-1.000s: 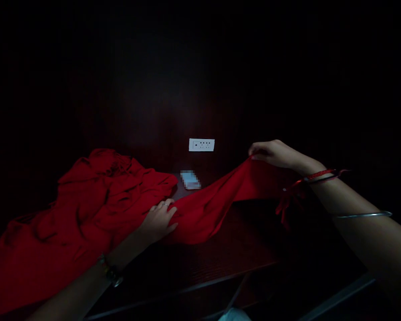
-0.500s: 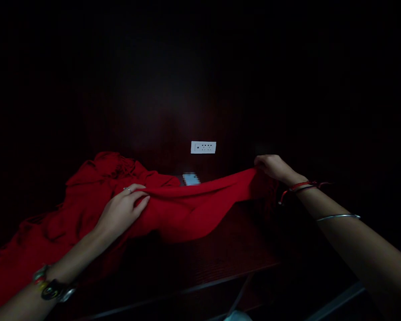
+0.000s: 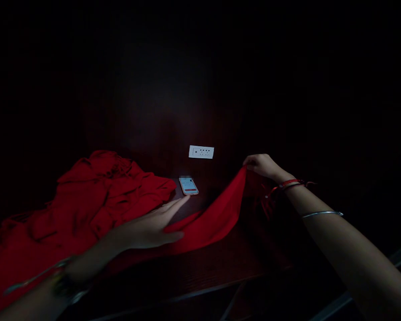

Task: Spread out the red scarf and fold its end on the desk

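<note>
A large red fringed scarf (image 3: pixel 110 191) lies heaped on the left side of a dark wooden surface, and one end stretches across to the right. My right hand (image 3: pixel 262 166) pinches the raised corner of that end, with fringe hanging below it. My left hand (image 3: pixel 150 229), slightly blurred, lies over the scarf near the middle; its fingers are stretched out and the thumb is apart. Just beyond the left fingertips lies a phone (image 3: pixel 189 187) with a lit screen.
A white socket plate (image 3: pixel 201 152) is set in the dark back wall above the phone. The front edge of the dark wooden surface (image 3: pixel 217 287) runs across the lower part of the view. Most of the surroundings are too dark to make out.
My left hand has let go of the scarf's upper edge and moved right with its fingers extended. The stretched edge has dropped, uncovering the phone. My right hand has shifted slightly left, still pinching the corner.
</note>
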`<state>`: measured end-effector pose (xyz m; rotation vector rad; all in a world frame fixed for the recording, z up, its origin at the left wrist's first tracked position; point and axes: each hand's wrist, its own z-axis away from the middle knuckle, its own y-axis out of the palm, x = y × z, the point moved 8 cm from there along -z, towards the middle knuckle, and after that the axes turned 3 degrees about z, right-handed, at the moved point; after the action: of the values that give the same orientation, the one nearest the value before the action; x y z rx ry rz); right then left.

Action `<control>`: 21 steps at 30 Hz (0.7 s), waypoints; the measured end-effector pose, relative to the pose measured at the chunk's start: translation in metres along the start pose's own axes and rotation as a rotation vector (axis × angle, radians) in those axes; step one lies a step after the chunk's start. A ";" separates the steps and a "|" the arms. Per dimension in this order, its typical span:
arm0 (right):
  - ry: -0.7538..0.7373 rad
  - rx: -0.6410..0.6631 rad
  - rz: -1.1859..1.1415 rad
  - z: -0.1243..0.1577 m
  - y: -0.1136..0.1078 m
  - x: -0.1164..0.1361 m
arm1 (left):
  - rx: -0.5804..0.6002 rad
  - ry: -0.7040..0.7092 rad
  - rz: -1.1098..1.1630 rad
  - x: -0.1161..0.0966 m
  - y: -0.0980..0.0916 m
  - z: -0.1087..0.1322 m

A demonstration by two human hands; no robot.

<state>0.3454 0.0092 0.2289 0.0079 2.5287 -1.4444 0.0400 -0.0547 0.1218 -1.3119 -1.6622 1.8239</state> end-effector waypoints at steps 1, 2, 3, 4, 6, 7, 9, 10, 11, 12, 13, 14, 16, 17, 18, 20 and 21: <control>-0.015 -0.006 -0.007 -0.004 -0.005 0.007 | -0.074 -0.003 0.049 -0.015 0.005 -0.023; -0.031 -0.014 -0.007 -0.007 -0.010 0.014 | -0.153 -0.015 0.086 -0.029 0.013 -0.046; -0.045 -0.022 -0.001 -0.009 -0.015 0.020 | -0.226 -0.035 0.103 -0.039 0.025 -0.070; -0.057 -0.031 0.010 -0.011 -0.021 0.025 | -0.283 -0.055 0.104 -0.048 0.038 -0.092; -0.081 -0.049 0.041 -0.013 -0.032 0.032 | -0.416 -0.111 0.088 -0.056 0.061 -0.127; -0.095 -0.058 0.058 -0.013 -0.037 0.033 | -0.486 -0.148 0.080 -0.055 0.067 -0.138; -0.115 -0.074 0.092 -0.011 -0.046 0.032 | -0.563 -0.137 0.040 -0.053 0.073 -0.152; -0.115 -0.082 0.110 -0.009 -0.050 0.029 | -0.581 -0.109 0.020 -0.051 0.071 -0.155; -0.104 -0.090 0.126 -0.007 -0.052 0.025 | -0.588 -0.070 0.004 -0.047 0.066 -0.155; -0.084 -0.095 0.141 -0.005 -0.054 0.019 | -0.589 -0.035 -0.006 -0.043 0.058 -0.152; -0.059 -0.096 0.154 -0.003 -0.053 0.012 | -0.588 -0.005 -0.013 -0.038 0.048 -0.147; -0.031 -0.093 0.162 -0.001 -0.052 0.006 | -0.597 0.009 -0.020 -0.032 0.034 -0.139; 0.023 -0.084 0.160 0.003 -0.044 -0.004 | -0.579 0.005 -0.076 -0.021 0.005 -0.121; 0.044 -0.077 0.149 0.005 -0.040 -0.007 | -0.559 -0.015 -0.128 -0.017 -0.010 -0.111; 0.055 -0.069 0.131 0.006 -0.034 -0.008 | -0.529 -0.044 -0.188 -0.013 -0.022 -0.102; 0.059 -0.057 0.077 0.005 -0.025 -0.004 | -0.476 -0.116 -0.279 -0.005 -0.042 -0.087; 0.055 -0.055 0.045 0.003 -0.022 0.001 | -0.443 -0.150 -0.302 0.001 -0.047 -0.082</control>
<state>0.3428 -0.0049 0.2459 0.0956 2.5943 -1.3752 0.0903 0.0066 0.1734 -1.0169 -2.2992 1.4584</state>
